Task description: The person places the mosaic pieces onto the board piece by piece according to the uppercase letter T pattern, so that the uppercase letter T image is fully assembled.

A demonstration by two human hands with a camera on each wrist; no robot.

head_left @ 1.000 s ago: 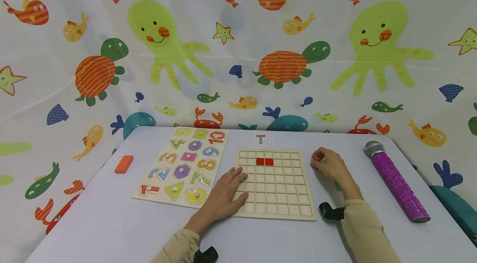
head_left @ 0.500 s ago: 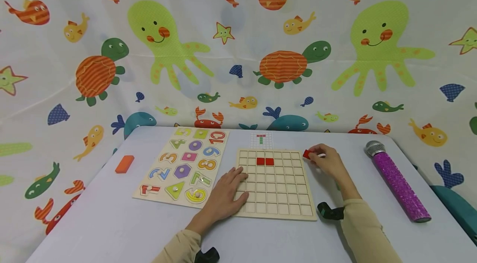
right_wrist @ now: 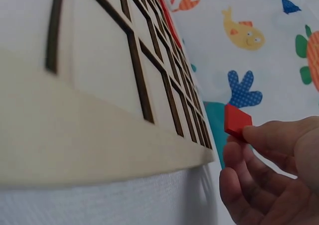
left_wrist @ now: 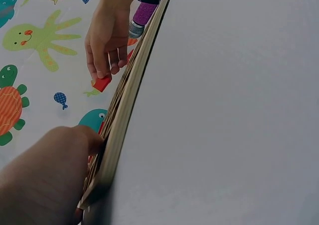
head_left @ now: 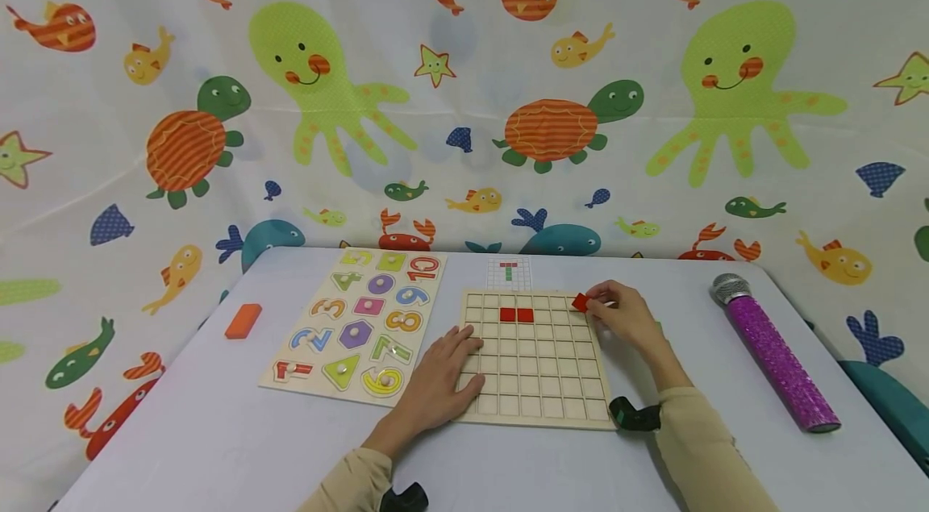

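My right hand (head_left: pixel 627 320) pinches a small red square tile (head_left: pixel 581 302) between thumb and fingers, over the far right corner of a wooden grid board (head_left: pixel 537 413). In the right wrist view the tile (right_wrist: pixel 237 120) is tilted and clear of the board's edge. Two red tiles (head_left: pixel 507 315) sit side by side in the board's second row from the back. My left hand (head_left: pixel 434 385) rests on the board's left edge, fingers spread and holding nothing. Behind the board lies a small printed grid card (head_left: pixel 496 274) with a red and green T shape.
A wooden number and shape puzzle (head_left: pixel 312 375) lies left of the grid board, close to my left hand. Farther left is an orange block (head_left: pixel 243 321). A glittery purple microphone (head_left: pixel 780 363) lies right of my right arm. A sea-animal curtain (head_left: pixel 464 36) hangs behind the table.
My right hand has moved left from beside the board to over its far right corner, bringing the red tile, which came into view on the way. My left hand has stayed in place.
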